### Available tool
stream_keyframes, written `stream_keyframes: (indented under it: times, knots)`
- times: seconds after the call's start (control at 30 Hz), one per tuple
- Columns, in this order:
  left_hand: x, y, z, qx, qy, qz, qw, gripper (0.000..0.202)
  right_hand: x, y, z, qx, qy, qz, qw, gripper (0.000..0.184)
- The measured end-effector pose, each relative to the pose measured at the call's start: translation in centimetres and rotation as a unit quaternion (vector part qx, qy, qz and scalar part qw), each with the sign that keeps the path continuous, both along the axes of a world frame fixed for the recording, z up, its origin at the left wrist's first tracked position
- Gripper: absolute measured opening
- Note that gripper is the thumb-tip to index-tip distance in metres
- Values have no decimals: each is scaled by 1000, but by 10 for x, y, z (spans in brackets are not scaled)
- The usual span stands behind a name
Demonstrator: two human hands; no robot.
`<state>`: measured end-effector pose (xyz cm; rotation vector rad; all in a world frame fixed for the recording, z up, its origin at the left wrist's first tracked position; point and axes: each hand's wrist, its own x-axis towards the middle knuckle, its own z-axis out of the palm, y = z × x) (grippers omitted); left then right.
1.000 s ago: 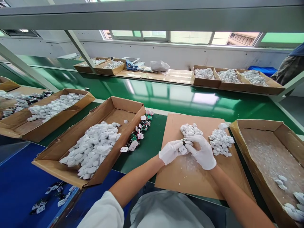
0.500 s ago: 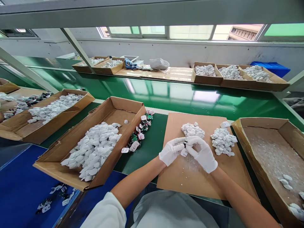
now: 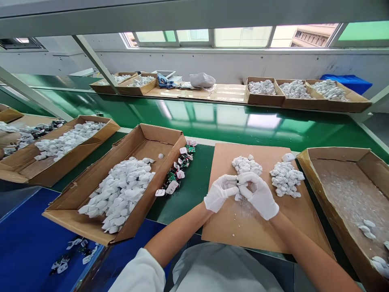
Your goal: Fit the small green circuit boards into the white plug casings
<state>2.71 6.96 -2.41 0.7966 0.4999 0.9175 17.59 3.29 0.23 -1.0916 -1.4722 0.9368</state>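
Observation:
Both my hands wear white gloves and meet above a flat cardboard sheet (image 3: 243, 231). My left hand (image 3: 219, 192) and my right hand (image 3: 259, 195) are closed together on one small white plastic part (image 3: 238, 189) pinched between the fingers. Just beyond my hands lie two heaps of small white parts (image 3: 246, 164), the other heap (image 3: 286, 178) further right. A cardboard box (image 3: 170, 142) to my left is full of white plug shells (image 3: 121, 190). Green circuit boards with white pieces (image 3: 178, 172) lie beside that box.
A nearly bare cardboard box (image 3: 334, 156) stands at the right with a few white shells in its near corner. Another box of white parts (image 3: 65, 140) is far left. A green conveyor belt (image 3: 212, 119) runs across; more boxes (image 3: 293, 91) line its far side.
My hands stayed together on the small part, shifting very slightly upward. The view moved a little, and the person at the far right edge is out of view.

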Motion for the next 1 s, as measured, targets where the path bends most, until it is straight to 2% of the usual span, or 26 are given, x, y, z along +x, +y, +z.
stream_keyframes:
  times: [0.13,0.27,0.47,0.7,0.83,0.9,1.0]
  knots:
    - [-1,-1,5,11,-10,3,1000,45,5,0,8,94,-86,-2,992,11]
    - [-3,-1,12,14,-33,-5,999,50,16,2,16,171,-165,-28,971,30]
    - [-4,-1,8,27,-27,-1,999,45,15,1,9,241,-181,-54,952,25]
    - [-5,-4,8,14,9,-7,1000,46,13,2,-4,242,-190,-62,949,26]
    - [-4,-2,8,28,53,47,997,47,14,5,4,205,-187,-36,960,33]
    - [-3,-3,8,34,59,71,995,49,13,5,6,183,-188,-55,963,35]
    - [-2,-5,11,32,61,82,994,51,9,3,5,191,-191,-89,959,30]
